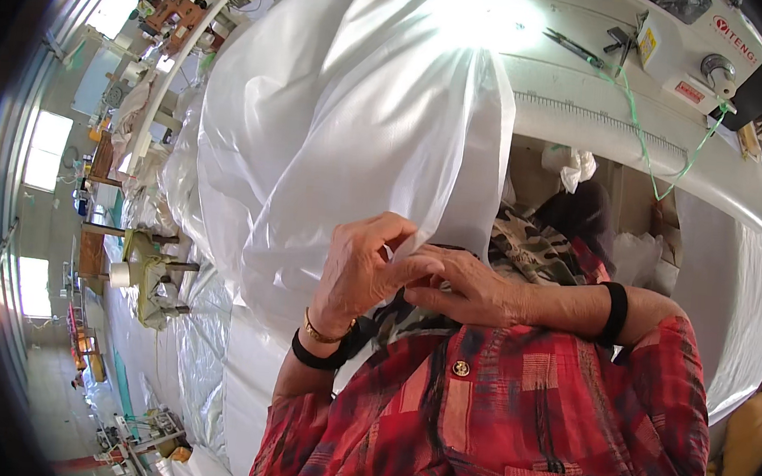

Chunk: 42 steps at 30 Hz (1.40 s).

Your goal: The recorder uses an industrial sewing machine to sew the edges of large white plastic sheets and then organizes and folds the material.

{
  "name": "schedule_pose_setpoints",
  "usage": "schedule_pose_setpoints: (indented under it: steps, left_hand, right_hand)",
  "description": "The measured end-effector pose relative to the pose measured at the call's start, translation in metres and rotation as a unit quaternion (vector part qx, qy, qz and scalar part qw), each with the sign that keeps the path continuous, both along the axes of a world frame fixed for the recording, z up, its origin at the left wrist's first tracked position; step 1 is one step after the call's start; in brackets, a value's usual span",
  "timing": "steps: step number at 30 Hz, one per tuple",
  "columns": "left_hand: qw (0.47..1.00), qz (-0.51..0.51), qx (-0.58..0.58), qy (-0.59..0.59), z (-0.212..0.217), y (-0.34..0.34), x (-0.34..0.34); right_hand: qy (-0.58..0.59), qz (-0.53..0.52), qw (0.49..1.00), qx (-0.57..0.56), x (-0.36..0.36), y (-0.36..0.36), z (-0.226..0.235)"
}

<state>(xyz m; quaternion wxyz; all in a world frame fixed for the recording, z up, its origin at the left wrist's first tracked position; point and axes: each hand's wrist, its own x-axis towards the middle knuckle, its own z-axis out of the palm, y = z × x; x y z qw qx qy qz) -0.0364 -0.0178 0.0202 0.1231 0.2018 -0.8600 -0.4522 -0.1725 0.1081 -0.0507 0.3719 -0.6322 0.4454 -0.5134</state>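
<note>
A large sheet of thin, shiny white fabric hangs in folds from the lit sewing area down to my lap. With thumb and fingers pinched together, my left hand grips the fabric's edge. My right hand meets it from the right, its fingers closed at the same edge and touching the left fingertips. What exactly lies between the right fingertips is hidden. Above, the fabric gathers under the bright lamp of a sewing machine.
Tweezers-like dark tool lies on the white machine table, which has a ruler strip along it. A green cord loops over its front edge. White sheeting hangs at right. Stools and machines stand left.
</note>
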Motion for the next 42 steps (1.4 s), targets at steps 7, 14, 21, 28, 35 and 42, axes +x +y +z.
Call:
schedule_pose_setpoints:
  steps: [7, 14, 21, 28, 35, 42]
  left_hand:
    - [0.992, 0.102, -0.060, -0.051, -0.025, 0.009, 0.004]
    - [0.975, 0.208, 0.039, 0.069, -0.027, 0.013, 0.021]
    - [0.995, 0.086, -0.014, 0.042, -0.015, 0.031, 0.015]
    - [0.998, 0.063, -0.025, 0.015, -0.009, 0.038, 0.020]
    - [0.998, 0.009, -0.046, -0.051, -0.019, 0.026, 0.020]
    - [0.989, 0.045, -0.107, -0.095, -0.024, 0.023, 0.035]
  right_hand:
    - [-0.359, 0.044, 0.914, 0.183, -0.010, -0.003, -0.007]
    - [-0.168, 0.236, 0.912, 0.291, -0.028, -0.019, -0.029]
    - [-0.031, 0.033, 0.984, 0.172, -0.002, -0.015, -0.034]
    - [0.159, 0.035, 0.970, 0.182, 0.011, 0.017, 0.012]
    - [0.261, 0.051, 0.964, 0.012, 0.029, 0.031, 0.015]
    - [0.351, 0.050, 0.935, 0.006, 0.012, 0.025, 0.020]
